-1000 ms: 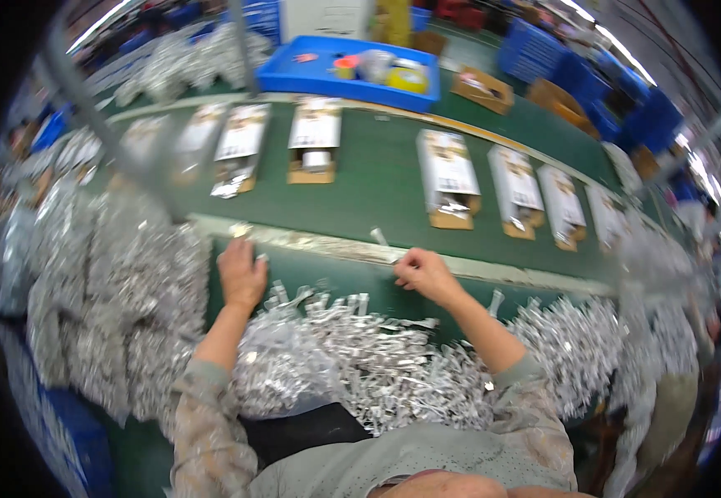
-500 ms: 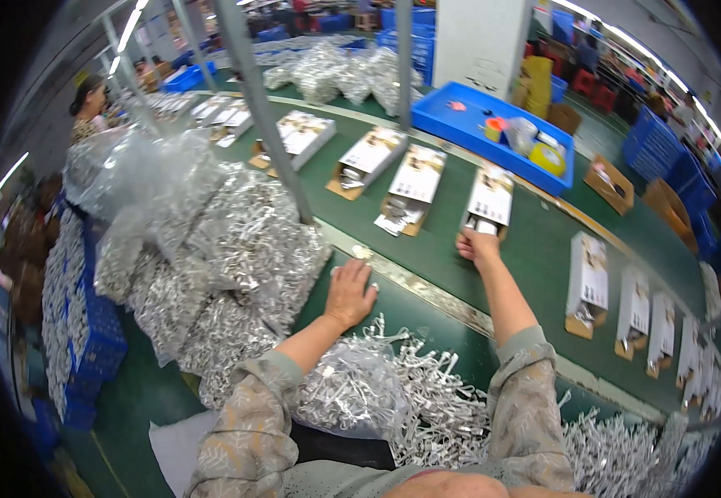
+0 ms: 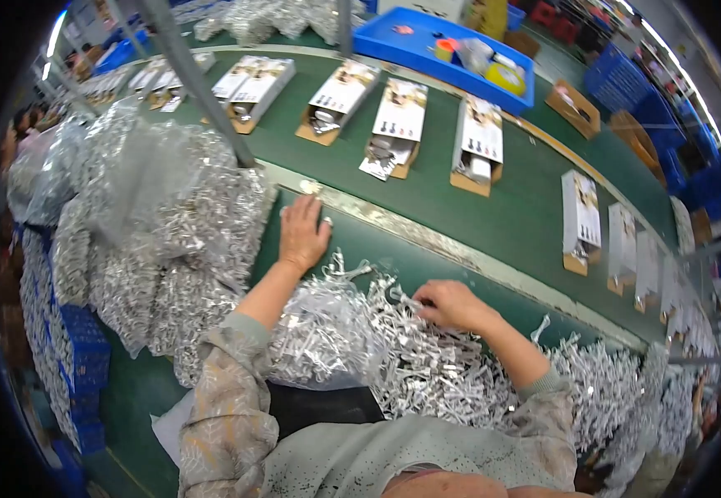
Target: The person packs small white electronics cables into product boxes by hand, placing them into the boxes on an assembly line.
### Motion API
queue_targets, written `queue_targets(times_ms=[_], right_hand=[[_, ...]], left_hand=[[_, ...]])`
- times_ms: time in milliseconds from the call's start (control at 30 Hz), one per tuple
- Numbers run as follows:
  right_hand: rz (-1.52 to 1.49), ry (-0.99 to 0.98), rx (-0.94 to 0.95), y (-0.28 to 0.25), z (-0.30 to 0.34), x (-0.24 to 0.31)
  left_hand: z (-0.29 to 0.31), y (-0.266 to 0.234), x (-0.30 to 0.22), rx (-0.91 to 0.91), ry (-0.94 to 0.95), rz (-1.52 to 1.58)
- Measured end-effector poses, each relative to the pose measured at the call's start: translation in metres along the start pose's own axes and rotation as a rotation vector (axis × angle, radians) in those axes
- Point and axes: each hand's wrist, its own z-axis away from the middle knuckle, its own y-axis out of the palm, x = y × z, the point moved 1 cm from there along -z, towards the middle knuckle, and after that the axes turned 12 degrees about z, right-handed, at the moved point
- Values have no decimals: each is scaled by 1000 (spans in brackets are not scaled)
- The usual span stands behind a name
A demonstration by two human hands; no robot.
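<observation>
My left hand [image 3: 303, 232] lies flat with fingers stretched out on the green tabletop, its fingertips by the worn pale rail [image 3: 360, 207]. Nothing is in it. My right hand [image 3: 453, 305] is at the far edge of a loose pile of short white and silver cable-like pieces [image 3: 435, 365]. Its fingers are curled in beside one of these pieces; whether they grip it is hidden. A clear plastic bag [image 3: 319, 336] full of similar pieces sits between my arms. Beyond the rail, an open-ended white carton [image 3: 478, 137] lies on the green belt [image 3: 427, 199] with a white item showing at its mouth.
More open cartons [image 3: 399, 112] lie along the belt on both sides. Big clear bags of silvery pieces [image 3: 178, 216] are heaped at left beside blue crates [image 3: 82, 373]. A grey post [image 3: 199, 83] rises near them. A blue tray [image 3: 418, 50] stands beyond the belt.
My right hand has left the carton's open end and come back to the loose pile. My left hand stays by the rail. The view has tilted down.
</observation>
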Motion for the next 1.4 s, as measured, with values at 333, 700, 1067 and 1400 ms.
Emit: queue_targets(times_ms=[333, 700, 1067, 1400], right_hand=[[-340, 512, -398, -149, 403, 20], [-20, 879, -829, -163, 402, -86], [14, 974, -904, -152, 423, -107], [286, 720, -902, -159, 361, -83]], left_hand=[[107, -140, -404, 68, 25, 69], [107, -137, -480, 126, 37, 91], [101, -131, -456, 115, 39, 67], [96, -114, -453, 130, 32, 95]])
